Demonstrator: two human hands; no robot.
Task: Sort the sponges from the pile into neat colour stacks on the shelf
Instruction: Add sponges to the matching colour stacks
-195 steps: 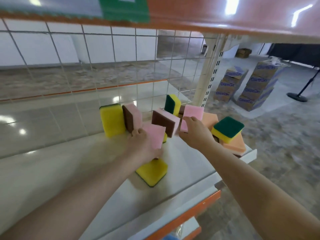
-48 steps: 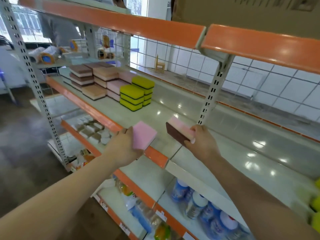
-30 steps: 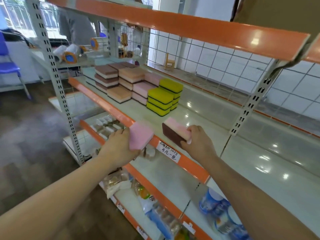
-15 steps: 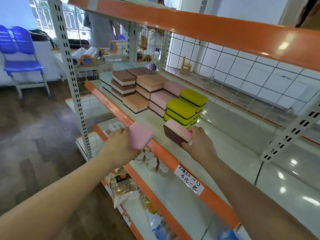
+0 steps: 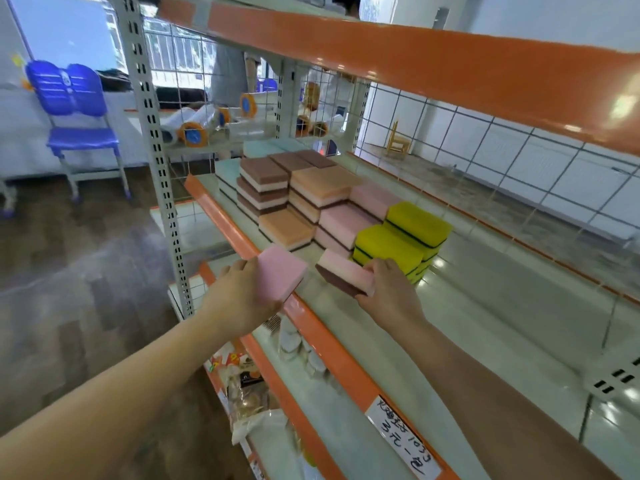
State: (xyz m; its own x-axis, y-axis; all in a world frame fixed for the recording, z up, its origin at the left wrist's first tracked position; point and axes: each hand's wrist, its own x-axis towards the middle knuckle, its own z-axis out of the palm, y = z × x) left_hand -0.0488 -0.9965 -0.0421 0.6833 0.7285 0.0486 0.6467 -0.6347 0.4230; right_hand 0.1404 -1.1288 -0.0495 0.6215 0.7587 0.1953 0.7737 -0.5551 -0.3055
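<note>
The left hand (image 5: 242, 296) grips a flat pink rectangular foam sponge (image 5: 281, 276) by its near edge, thumb on top and fingers curled underneath, holding it over the orange front lip of the shelf (image 5: 313, 329). The right hand (image 5: 389, 292) pinches a second pink foam sponge with a dark brown scouring layer (image 5: 346, 277), tilted, its far end close to the front yellow stack (image 5: 388, 249).

Compared with half a second ago, both hands have come noticeably closer to the sorted stacks: the yellow sponges that stood well beyond the right hand are now just beside it, and the pink stack (image 5: 346, 221) sits directly behind the held pieces. Six seconds back these two sponges were being lifted out of the loose pile at the other end of the shelf, so the carry looks almost finished and placing is the step in hand.

Further out stand the peach-orange stack (image 5: 322, 183), the brown-topped stack (image 5: 263, 169) and pale teal sponges (image 5: 228, 168) against the wire grid back panel (image 5: 485, 168). Both held pieces should probably land on the pink stack, squared to its edges.
</note>
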